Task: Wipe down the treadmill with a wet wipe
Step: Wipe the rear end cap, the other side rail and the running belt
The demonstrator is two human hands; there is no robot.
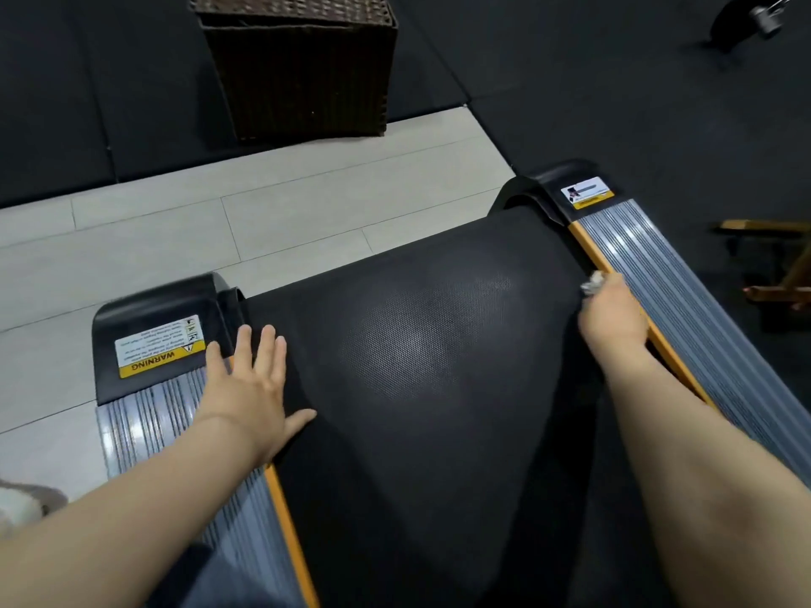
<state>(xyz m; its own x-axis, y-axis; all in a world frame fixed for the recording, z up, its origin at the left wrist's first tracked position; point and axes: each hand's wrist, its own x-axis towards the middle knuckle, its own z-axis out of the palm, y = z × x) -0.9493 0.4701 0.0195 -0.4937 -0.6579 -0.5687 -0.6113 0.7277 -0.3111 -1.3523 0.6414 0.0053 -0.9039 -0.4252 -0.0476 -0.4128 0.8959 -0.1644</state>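
A: Treadmill (439, 432) is seen from its rear end, low on the floor; its front is cut off at the lower edge. How much of the wet wipe (593, 283) can be made out?

B: Only a small crumpled whitish wad, blurred, is shown past the knuckles of the right hand (612, 315). It is gripped in curled fingers and pressed at the orange strip (590, 247) where the belt meets the right side rail (684, 274). The fingertips are hidden.

A: And the left hand (248, 383)?

B: It is laid flat with fingers straight and spread, nothing being held. The palm is rested across the left side rail (145, 414) and the belt edge, the thumb on the belt.

A: What is told of the surfaces?

B: The black belt is finely dimpled, with a pale sheen at its middle. Both rails are ribbed grey metal and are capped in smooth black plastic. A yellow warning label (160, 346) is borne on the left cap; its small print cannot be read. The right cap's label (587, 193) is too blurred.

A: Beyond it?

B: A dark brown wicker basket (298, 68) is set on black rubber mats (614, 81), beside pale floor planks (263, 212). A wooden object (772, 256) is cut off at the right edge.
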